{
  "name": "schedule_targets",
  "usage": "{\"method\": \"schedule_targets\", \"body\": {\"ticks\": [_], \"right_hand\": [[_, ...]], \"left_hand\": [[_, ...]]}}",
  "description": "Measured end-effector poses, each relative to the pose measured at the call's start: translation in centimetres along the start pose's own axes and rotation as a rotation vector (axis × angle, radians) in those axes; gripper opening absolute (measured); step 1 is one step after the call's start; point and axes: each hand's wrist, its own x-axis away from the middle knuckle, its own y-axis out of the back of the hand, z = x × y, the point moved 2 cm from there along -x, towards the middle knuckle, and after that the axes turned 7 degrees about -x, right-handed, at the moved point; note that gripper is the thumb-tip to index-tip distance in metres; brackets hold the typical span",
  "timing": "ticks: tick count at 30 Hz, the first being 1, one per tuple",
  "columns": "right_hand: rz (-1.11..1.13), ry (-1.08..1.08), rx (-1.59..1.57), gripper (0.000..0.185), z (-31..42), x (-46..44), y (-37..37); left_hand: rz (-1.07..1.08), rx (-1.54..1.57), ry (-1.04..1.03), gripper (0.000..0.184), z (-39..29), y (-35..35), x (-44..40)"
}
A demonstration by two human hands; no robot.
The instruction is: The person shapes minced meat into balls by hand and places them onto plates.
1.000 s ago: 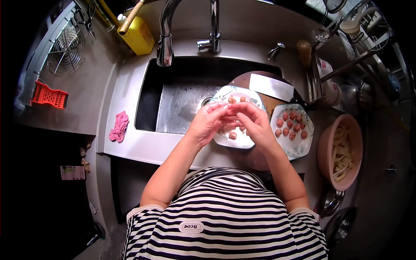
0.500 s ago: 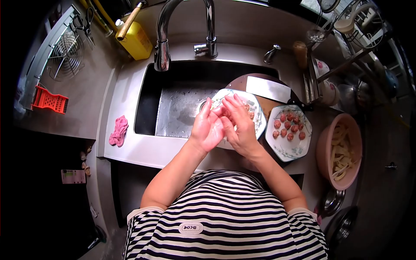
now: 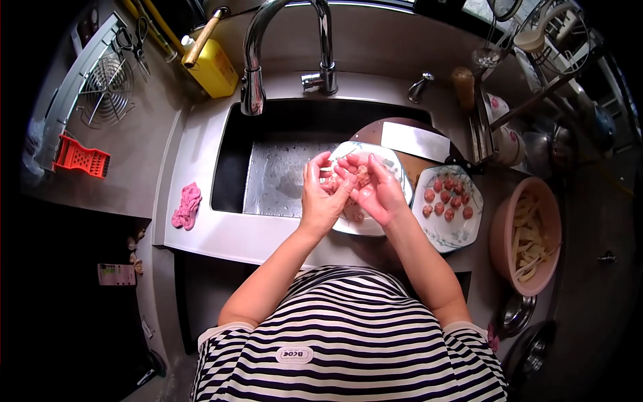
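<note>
Both hands are held close together over a white octagonal plate (image 3: 396, 173) with pieces of meat on it. My right hand (image 3: 383, 197) is turned palm up and cupped, with a small meat ball (image 3: 364, 176) at its curled fingers. My left hand (image 3: 320, 204) has its fingers raised and apart, and its thumb reaches to the right hand. The hands hide much of this plate. To the right, a second patterned plate (image 3: 445, 232) holds several round, reddish meat balls (image 3: 449, 214).
A sink (image 3: 274, 177) with a faucet (image 3: 253, 90) lies behind and left. A cleaver (image 3: 415, 139) rests on a round board (image 3: 375, 128). At right stands a pink bowl (image 3: 502, 234) of pale strips; at left lie a pink cloth (image 3: 187, 206) and a red grater (image 3: 82, 157).
Earlier the palms were close together over the plate. Now the right hand has turned palm up, the left fingers have curled, and the meat ball shows between them.
</note>
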Motion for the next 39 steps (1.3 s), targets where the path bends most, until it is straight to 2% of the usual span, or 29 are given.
{"method": "schedule_targets", "body": {"ticks": [1,5,8,10,13,14,15,18,20,22,23,24,28,29,30,32,33,34,35,36,37,38,39], "right_hand": [[0.010,-0.027,-0.066,0.044,-0.6,0.2,-0.1],[0.078,-0.090,-0.086,0.043,-0.9,1.0,0.0],[0.088,-0.082,-0.131,0.041,-0.7,1.0,0.5],[0.022,-0.049,-0.131,0.039,-0.6,1.1,0.4],[0.110,0.015,-0.091,0.037,-0.4,1.4,-0.2],[0.128,0.077,0.074,0.037,-0.7,1.6,-0.7],[0.143,0.148,0.237,0.037,-1.4,1.9,-1.4],[0.292,0.363,0.900,0.042,-4.7,2.9,-3.0],[0.250,0.856,1.278,0.054,-7.5,3.6,-4.8],[0.253,0.830,1.357,0.053,-6.4,2.8,-6.3],[0.261,0.811,1.376,0.053,-5.5,2.4,-7.1],[0.238,0.935,1.371,0.062,-4.9,0.8,-6.5],[-0.036,1.165,1.809,0.069,-1.0,0.2,-6.8],[-0.061,1.197,1.872,0.071,-0.9,0.6,-6.7],[-0.088,1.225,1.934,0.074,-1.1,1.0,-6.6],[-0.039,1.238,1.906,0.073,-1.7,1.9,-6.2],[-0.003,1.240,1.851,0.073,-2.0,2.3,-6.1],[0.060,1.224,1.798,0.070,-2.1,2.8,-6.1],[0.116,1.184,1.686,0.068,-2.2,2.9,-5.8],[0.170,1.145,1.574,0.065,-2.4,3.0,-5.5],[0.168,1.074,1.469,0.060,-2.3,3.4,-5.5],[0.176,1.007,1.329,0.055,-2.5,3.5,-5.1],[0.164,0.894,1.178,0.054,-2.8,3.0,-4.5]], "left_hand": [[-0.039,-0.073,-0.043,0.073,0.7,0.1,-0.3],[0.022,0.144,0.137,0.083,2.8,-0.2,-0.7],[0.064,0.080,0.143,0.082,2.4,0.4,-0.6],[0.112,0.203,0.184,0.076,1.9,0.8,-0.5],[0.157,0.485,0.275,0.064,2.0,1.1,-0.2],[0.169,0.594,0.311,0.059,1.7,1.2,-0.1],[0.146,0.692,0.413,0.046,1.3,1.1,0.2],[0.176,0.965,0.376,0.056,1.1,0.5,-0.2],[0.189,1.098,0.433,0.061,-0.2,0.7,-0.9],[0.279,1.188,0.288,0.060,-0.3,1.1,-1.5],[0.258,1.108,0.254,0.060,-1.6,0.8,-1.0],[0.233,1.026,0.216,0.060,-3.0,0.8,-0.5],[0.488,1.238,0.339,0.059,-5.7,1.1,0.7],[0.368,1.238,0.389,0.057,-4.2,1.7,0.5],[0.425,1.126,0.452,0.051,-3.2,2.3,0.3],[0.705,1.364,0.448,0.045,-1.4,2.7,-0.5],[0.573,1.323,0.513,0.040,-1.0,2.6,-0.7],[0.340,1.189,0.604,0.038,0.1,2.7,-1.1],[0.297,1.136,0.609,0.040,0.6,3.0,-1.1],[0.255,1.082,0.613,0.052,0.8,3.4,-1.1],[0.249,1.168,0.642,0.058,-1.6,3.1,-0.7],[0.320,1.122,0.518,0.058,-2.1,3.4,-0.5],[0.293,1.005,0.383,0.058,-2.8,3.4,-0.4]]}}
